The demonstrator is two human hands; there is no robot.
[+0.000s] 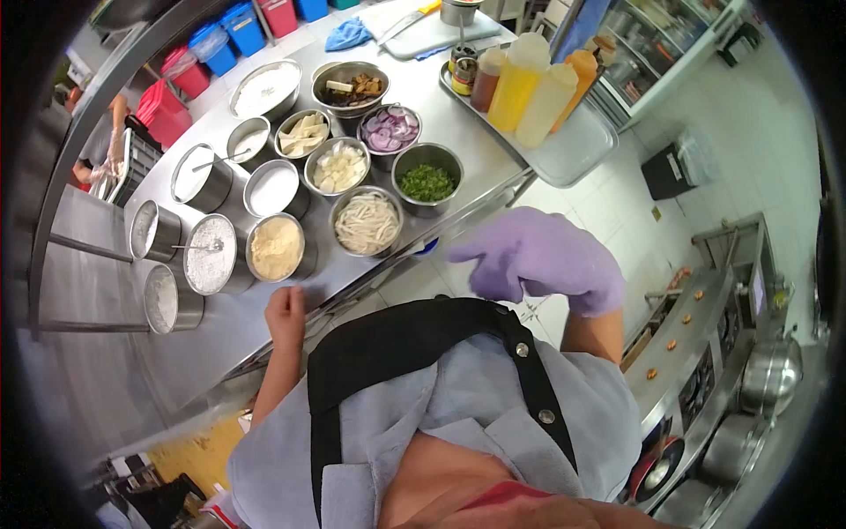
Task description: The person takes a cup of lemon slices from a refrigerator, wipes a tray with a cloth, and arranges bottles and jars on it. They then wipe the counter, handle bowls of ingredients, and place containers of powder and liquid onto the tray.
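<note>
The left hand [285, 314], bare, is curled into a loose fist at the near edge of the steel worktop [476, 181], and I see nothing in its grip. The right hand [533, 260] is out over the floor, lost inside a lilac covering [564, 242], cloth or mitt I can't tell; nor can I tell how far open it is or what it grips underneath. That covering hangs in front of the black apron [388, 344], clear of the worktop. Closest to the bare fist is a steel container of tan powder [277, 249], with a container of white powder [211, 251] just beside it, a utensil lying across its mouth. Just beyond, on the right hand's side, sit bowls of pale strips [367, 223] and chopped greens [428, 182]; behind them come chopped white pieces [339, 167], pale slices [302, 133] and purple onion rings [389, 130], then dark brown pieces [363, 88] in a bowl farther back. Squeeze bottles, a tall yellow one [518, 84] among them, stand upright on a tray [577, 154] at the worktop's right-hand side. At the far end a yellow-handled knife [407, 22] lies on a white cutting board [445, 41], a crumpled blue cloth [348, 34] near it. Off to the left, another person [101, 145] is beside a pale crate [137, 163].
</note>
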